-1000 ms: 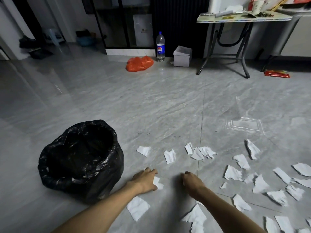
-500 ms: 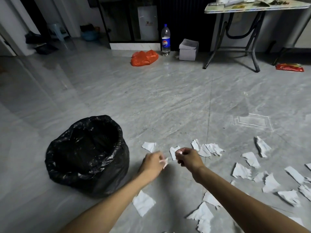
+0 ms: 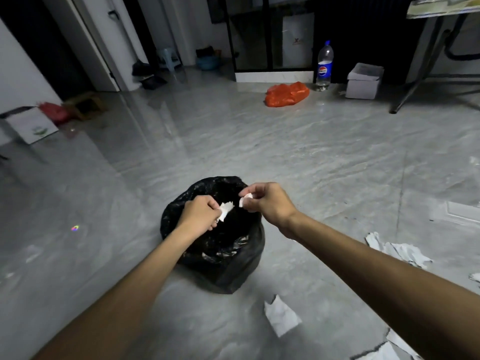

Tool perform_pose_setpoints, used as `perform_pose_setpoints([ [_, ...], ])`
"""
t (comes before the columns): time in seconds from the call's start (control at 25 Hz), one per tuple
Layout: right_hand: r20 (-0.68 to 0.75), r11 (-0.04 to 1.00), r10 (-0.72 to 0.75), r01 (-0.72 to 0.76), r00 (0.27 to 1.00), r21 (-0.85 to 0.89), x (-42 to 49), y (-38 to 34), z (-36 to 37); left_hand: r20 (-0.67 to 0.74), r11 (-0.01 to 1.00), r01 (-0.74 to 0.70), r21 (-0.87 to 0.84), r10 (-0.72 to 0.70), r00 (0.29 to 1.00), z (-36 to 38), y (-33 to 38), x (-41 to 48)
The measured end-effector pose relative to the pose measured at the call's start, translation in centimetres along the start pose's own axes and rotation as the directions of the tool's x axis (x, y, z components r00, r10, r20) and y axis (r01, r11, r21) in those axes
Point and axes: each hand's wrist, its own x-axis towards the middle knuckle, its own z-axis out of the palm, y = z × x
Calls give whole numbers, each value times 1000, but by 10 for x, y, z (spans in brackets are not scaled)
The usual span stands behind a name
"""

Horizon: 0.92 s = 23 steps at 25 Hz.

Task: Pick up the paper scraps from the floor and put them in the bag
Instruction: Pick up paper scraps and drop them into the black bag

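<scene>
An open black bag [image 3: 228,266] stands on the grey floor in the middle of the view. Both of my hands hover over its mouth. My left hand [image 3: 201,213] pinches a white paper scrap [image 3: 225,209] at its fingertips. My right hand [image 3: 268,202] pinches another small white scrap [image 3: 245,199]. More white scraps lie on the floor: one [image 3: 281,317] in front of the bag, a cluster [image 3: 397,250] to the right partly behind my right forearm, and more [image 3: 384,353] at the bottom right edge.
An orange bag [image 3: 287,94], a cola bottle [image 3: 324,65] and a white box [image 3: 365,81] sit by the far wall. Folding table legs [image 3: 415,84] stand at the far right. A cardboard box [image 3: 32,126] and red item [image 3: 53,112] lie far left.
Both hands lifted from the floor with a scrap each and swung left over the bag's mouth. The view turned left, so the bag is now central and most scraps fell out of view.
</scene>
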Motion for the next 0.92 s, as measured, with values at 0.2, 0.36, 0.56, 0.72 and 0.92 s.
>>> perform_pose_setpoints([
  [0.2, 90, 985, 109, -96, 990, -142, -2, 2, 9, -24, 976, 42, 215, -38, 999, -5, -13, 0],
  [0.36, 58, 953, -1, 18, 998, -303, -37, 22, -30, -75, 964, -218, 150, 230, 970, 6, 34, -23],
  [0.56, 416, 452, 320, 248, 851, -857, -128, 134, -48, 197, 881, -473, 27, 459, 866, 54, 82, -70],
  [0.72, 470, 363, 438, 327, 767, -873, -186, 207, -35, 479, 836, -539, 100, 435, 763, 103, 76, -88],
  [0.92, 333, 467, 360, 140, 871, -873, -192, 219, -38, 671, 777, -513, 366, 161, 724, 161, 22, -103],
])
